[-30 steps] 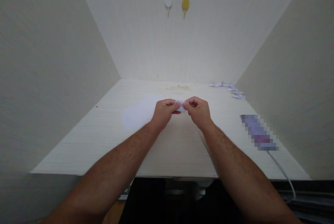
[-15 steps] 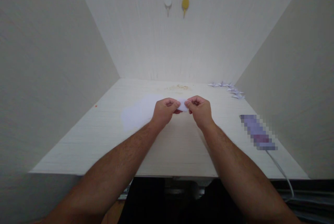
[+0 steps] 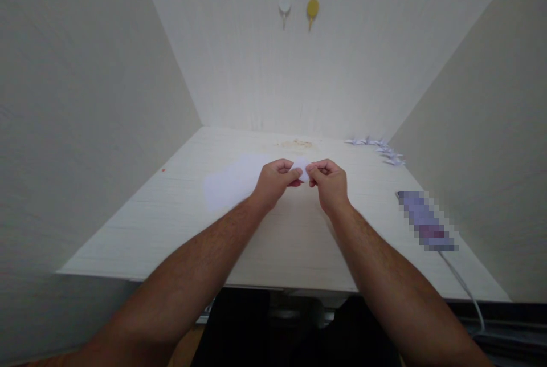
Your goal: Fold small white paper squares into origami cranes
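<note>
Both hands meet over the middle of the pale wooden desk (image 3: 179, 224). My left hand (image 3: 273, 182) and my right hand (image 3: 329, 183) are closed in a pinch on a small folded piece of white paper (image 3: 301, 168), held just above the desk between thumbs and forefingers. Most of the paper is hidden by the fingers. A stack of white paper sheets (image 3: 233, 184) lies flat on the desk just left of my left hand.
Several small folded paper figures (image 3: 378, 147) lie at the back right corner. A blurred rectangular object (image 3: 425, 221) with a white cable (image 3: 464, 287) rests at the right edge. Walls close the desk on three sides; two hooks (image 3: 299, 9) hang on the back wall.
The hands have stayed together on the paper, with small finger shifts. The view has shifted slightly, so everything sits a little further right.
</note>
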`<state>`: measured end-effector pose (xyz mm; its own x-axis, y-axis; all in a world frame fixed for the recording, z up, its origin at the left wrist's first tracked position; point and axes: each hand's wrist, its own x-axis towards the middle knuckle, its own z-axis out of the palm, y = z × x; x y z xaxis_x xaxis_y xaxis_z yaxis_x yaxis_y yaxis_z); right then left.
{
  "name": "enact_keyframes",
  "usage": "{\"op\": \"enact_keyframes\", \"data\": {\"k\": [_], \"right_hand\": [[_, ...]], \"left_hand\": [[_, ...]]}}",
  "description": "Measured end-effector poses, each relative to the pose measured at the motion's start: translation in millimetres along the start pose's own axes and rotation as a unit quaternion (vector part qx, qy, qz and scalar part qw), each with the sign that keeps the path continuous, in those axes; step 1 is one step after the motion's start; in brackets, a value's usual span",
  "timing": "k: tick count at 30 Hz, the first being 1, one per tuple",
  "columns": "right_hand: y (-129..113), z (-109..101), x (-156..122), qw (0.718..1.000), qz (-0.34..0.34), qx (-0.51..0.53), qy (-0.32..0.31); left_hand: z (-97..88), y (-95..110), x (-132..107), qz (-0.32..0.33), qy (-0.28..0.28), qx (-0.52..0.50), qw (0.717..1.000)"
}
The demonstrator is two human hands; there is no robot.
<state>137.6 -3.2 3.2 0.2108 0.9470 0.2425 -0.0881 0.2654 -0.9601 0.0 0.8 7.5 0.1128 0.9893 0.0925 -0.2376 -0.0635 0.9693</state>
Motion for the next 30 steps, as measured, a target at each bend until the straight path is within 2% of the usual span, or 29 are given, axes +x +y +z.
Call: {"op": "enact_keyframes", "data": {"k": [4, 5, 10, 16, 23, 25, 28, 30], "right_hand": [[2, 5, -3, 0.999, 0.028, 0.016, -0.027], [3, 5, -4, 0.999, 0.033, 0.023, -0.024], [3, 5, -2, 0.999, 0.026, 0.044, 0.017], [4, 3, 0, 0.999, 0.008, 0.020, 0.045], [7, 3, 0, 0.999, 0.010, 0.026, 0.044], [9, 2, 1, 0.999, 0.015, 0.029, 0.040], [13, 1, 2, 1.000, 0.021, -0.008, 0.004], [14, 0, 0, 0.996, -0.024, -0.080, -0.018]], "left_hand": [[-0.4, -2, 3, 0.020, 0.092, -0.013, 0.995], [-0.1, -3, 3, 0.021, 0.100, -0.023, 0.994], [3.2, -3, 2, -0.020, 0.041, -0.049, 0.998], [3.4, -3, 2, -0.006, 0.029, -0.033, 0.999], [3.2, -7, 0, 0.014, 0.011, -0.001, 1.000], [2.9, -6, 1, 0.014, 0.017, -0.003, 1.000], [0.9, -6, 5, 0.027, 0.060, -0.004, 0.998], [-1.4, -7, 7, 0.039, 0.086, 0.026, 0.995]]}}
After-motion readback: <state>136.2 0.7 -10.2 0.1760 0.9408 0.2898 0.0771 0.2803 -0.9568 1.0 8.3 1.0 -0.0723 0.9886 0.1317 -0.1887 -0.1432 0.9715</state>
